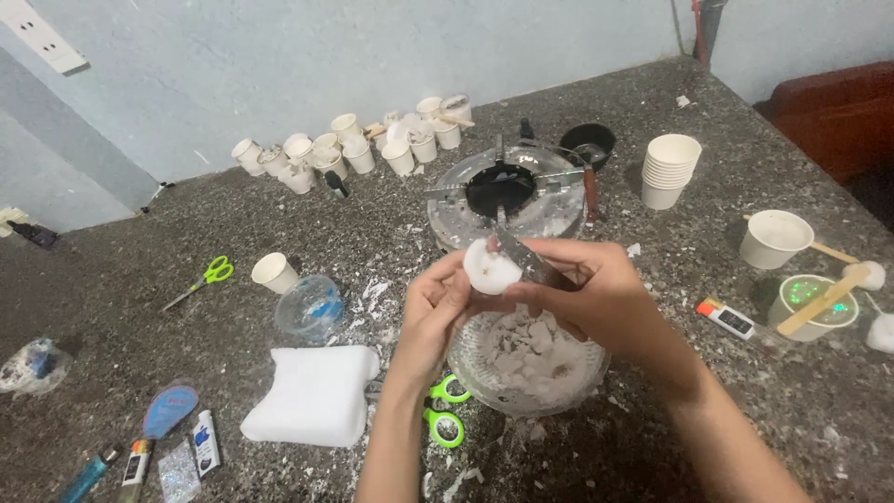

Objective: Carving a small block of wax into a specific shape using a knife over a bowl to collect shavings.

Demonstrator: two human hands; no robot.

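Countertop: speckled dark stone countertop [279, 214], littered with white flakes.
Stove: round metal burner [503, 191] toward the far edge, unlit as far as can be seen.
Bowl: clear glass bowl [526, 368] of white wax chips near the front edge, below both hands.
Wax piece: small round white wax disc [490, 270], held above the bowl.
Left hand [433, 317]: closed on the disc's edge.
Right hand [596, 293]: gripping a narrow metal blade [517, 250] against the disc.
Step, judged: shaving wax into the bowl.
Next move, judged: calls for short, controlled strokes away from the fingers.

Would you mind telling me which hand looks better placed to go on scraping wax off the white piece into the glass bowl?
Probably the right hand: it holds the knife against the white wax piece, over the glass bowl of shavings. The left hand is busy gripping the wax piece.
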